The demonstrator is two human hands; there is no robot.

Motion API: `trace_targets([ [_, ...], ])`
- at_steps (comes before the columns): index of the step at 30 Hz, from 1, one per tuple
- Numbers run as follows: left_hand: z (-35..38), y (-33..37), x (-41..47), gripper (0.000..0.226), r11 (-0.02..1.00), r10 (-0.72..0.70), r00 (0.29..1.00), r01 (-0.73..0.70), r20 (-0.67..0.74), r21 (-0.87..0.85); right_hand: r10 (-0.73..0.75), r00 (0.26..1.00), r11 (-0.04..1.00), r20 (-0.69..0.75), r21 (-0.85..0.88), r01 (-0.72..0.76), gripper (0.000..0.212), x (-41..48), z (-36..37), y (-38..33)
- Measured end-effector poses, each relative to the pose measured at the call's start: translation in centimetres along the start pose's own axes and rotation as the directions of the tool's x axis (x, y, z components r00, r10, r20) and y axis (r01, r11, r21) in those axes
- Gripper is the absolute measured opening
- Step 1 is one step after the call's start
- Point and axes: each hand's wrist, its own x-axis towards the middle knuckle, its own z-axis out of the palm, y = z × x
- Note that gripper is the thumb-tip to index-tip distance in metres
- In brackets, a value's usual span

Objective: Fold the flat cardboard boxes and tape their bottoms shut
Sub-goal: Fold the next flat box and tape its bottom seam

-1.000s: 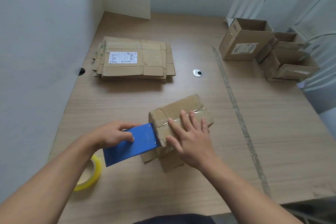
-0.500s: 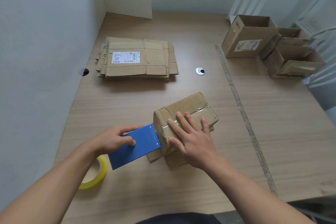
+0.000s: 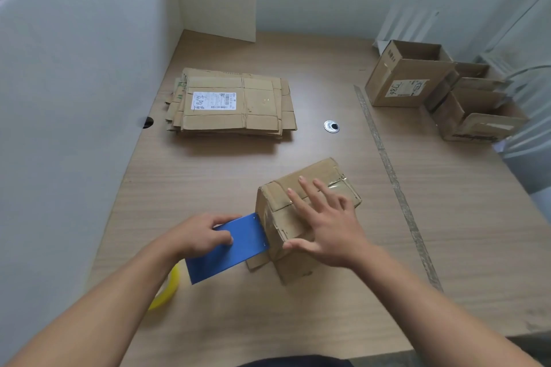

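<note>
A folded cardboard box [image 3: 316, 182] lies upside down in the middle of the desk, with clear tape running along its bottom seam. My right hand [image 3: 325, 226] presses flat on that seam, fingers spread. My left hand [image 3: 199, 235] grips a blue tape dispenser [image 3: 229, 247], whose front edge touches the box's near-left side. A stack of flat cardboard boxes [image 3: 232, 104] lies at the back left.
A yellow tape roll [image 3: 167, 292] lies by my left forearm. Three open assembled boxes [image 3: 408, 74] stand at the back right. A strip of tape [image 3: 393, 182] runs down the desk. White partition walls close off the left and back. A grommet hole [image 3: 331, 126] is mid-desk.
The dispenser has slid down the box's near-left side. My right hand has shifted slightly along the seam. The camera has tilted up a little.
</note>
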Motion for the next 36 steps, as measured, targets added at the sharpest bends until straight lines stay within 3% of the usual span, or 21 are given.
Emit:
trace_targets([
  [4,-0.8,0.0,0.7,0.062,0.992,-0.028,0.999,0.031,-0.026,0.12,-0.104,0.991,0.985,0.086,-0.132,0.115,0.11,2.5,-3.0,4.0],
  [9,-2.2,0.3,1.5,0.07,0.972,-0.048,0.998,0.055,-0.036,0.229,-0.163,0.977,0.98,0.139,-0.092,0.176,0.084,3.1,-1.8,5.5],
  [15,-2.5,0.1,1.9,0.065,0.978,-0.082,0.996,0.074,0.032,0.193,-0.143,0.989,0.989,0.046,-0.042,0.145,0.08,2.7,-0.6,5.7],
  [23,-2.0,0.5,2.8,0.059,0.993,-0.08,0.997,0.081,-0.023,0.084,-0.162,0.987,0.983,0.024,-0.088,0.163,0.07,2.6,-0.1,5.9],
  [29,-1.7,0.4,3.2,0.061,0.988,-0.095,0.995,0.099,-0.041,0.116,-0.139,0.989,0.983,0.048,-0.117,0.144,0.071,2.4,0.3,5.4],
  [33,-1.1,1.2,3.3,0.061,0.959,-0.118,0.984,0.148,-0.134,0.241,-0.131,0.989,0.987,0.069,-0.086,0.137,0.069,2.5,0.0,5.4],
  [36,1.0,1.7,3.6,0.04,0.871,-0.099,0.966,0.2,-0.237,0.45,-0.126,0.99,0.989,0.057,-0.069,0.13,0.068,2.4,-0.1,5.4],
])
